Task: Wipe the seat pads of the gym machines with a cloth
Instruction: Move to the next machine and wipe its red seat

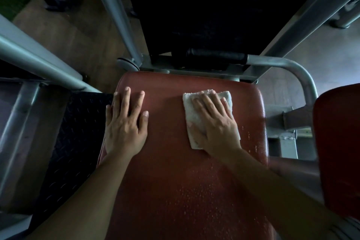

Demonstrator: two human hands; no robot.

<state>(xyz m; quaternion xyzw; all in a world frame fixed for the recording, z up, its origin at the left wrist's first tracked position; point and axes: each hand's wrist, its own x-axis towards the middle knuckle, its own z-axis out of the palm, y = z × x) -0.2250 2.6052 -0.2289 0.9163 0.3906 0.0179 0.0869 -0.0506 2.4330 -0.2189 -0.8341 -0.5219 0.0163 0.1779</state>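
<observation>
Dim gym floor surrounds one red seat pad point(175, 171) that fills the lower centre of the frame; its near edge is cut off at the bottom. Fine droplets speckle the pad at lower centre and along its right side.

Two bare forearms enter from the bottom corners, both cut off by the frame edge. A scrap of striped sleeve shows at the lower right corner, too little to describe.

Left hand point(125, 122), centre left: flat on the pad's left edge, fingers spread apart, holding nothing.

Right hand point(213, 121), centre right: palm down with fingers extended and pressed on one folded white cloth point(196, 117); not curled around it. The cloth lies on the upper right part of the pad, and the hand hides its middle.

Black tread plate point(74, 142), left of the pad, partly in shadow.

Second red pad point(339, 146), right edge, cut off and blurred.

Curved grey bar point(292, 68) with one black grip point(216, 57), just beyond the pad.

Grey frame tubes point(109, 6) rise at upper left and upper right; the area between them is too dark to make out.
</observation>
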